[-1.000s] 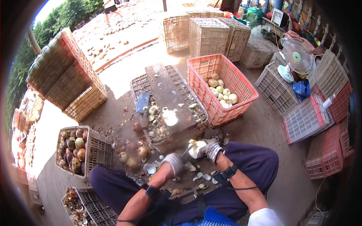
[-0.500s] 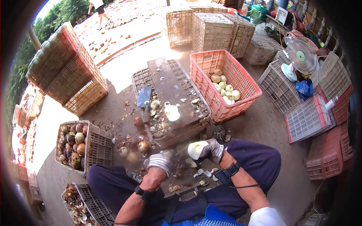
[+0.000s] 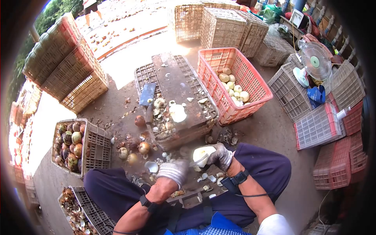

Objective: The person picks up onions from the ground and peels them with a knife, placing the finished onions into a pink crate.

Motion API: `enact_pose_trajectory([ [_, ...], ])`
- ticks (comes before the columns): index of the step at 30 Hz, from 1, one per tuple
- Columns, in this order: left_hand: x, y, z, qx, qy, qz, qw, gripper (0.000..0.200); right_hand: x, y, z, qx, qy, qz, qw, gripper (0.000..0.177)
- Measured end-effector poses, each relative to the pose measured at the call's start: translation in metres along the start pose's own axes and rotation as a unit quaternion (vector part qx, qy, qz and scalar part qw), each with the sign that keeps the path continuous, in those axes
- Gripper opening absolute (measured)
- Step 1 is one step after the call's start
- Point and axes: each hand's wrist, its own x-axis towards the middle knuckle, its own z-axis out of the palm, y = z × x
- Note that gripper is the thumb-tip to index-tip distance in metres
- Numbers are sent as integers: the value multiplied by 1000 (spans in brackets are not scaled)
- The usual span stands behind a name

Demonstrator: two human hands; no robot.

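Note:
My right hand, in a dirty grey glove, is closed around a large pale peeled onion, held above the littered floor between my knees. My left hand, in a striped white glove, is just left of it, apart from the onion. Motion smears its fingers, so whether it holds anything does not show. A curved white peel piece lies beside that hand. Unpeeled brownish onions rest on the ground ahead. On the low bench lies a cleaver, near a bright white piece.
A red crate of peeled onions stands right of the bench. At left is a crate of dark unpeeled ones; a scrap crate sits below. Stacked crates rise at the far left. A fan stands at right.
The view has shifted slightly. My left hand has moved a little right and down, uncovering more of the curved peel. The onion in my right hand is turned differently. The distant person has moved.

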Motion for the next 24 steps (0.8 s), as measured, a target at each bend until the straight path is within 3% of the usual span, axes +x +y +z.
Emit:
enact_pose_trajectory([
  [4, -2, 2, 6, -2, 4, 3, 1000, 18, -1, -3, 4, -44, 2, -36, 998, 61],
  [9, -1, 12, -7, -63, -56, -12, 996, 23, 1, 1, 8, -95, 23, -61, 993, 58],
  [13, 7, 18, -7, -43, -86, -77, 992, 26, -1, -1, 16, -96, 56, -69, 991, 43],
  [19, 10, 13, 10, -33, -14, -94, 995, 25, 6, 4, 14, -90, 75, -52, 992, 39],
  [22, -6, 7, -13, 27, 40, 27, 998, 20, 4, 2, 17, -71, 59, -40, 995, 36],
  [24, -5, -3, -13, 45, 79, 57, 994, 22, 1, 2, 22, -53, 53, -36, 997, 35],
])
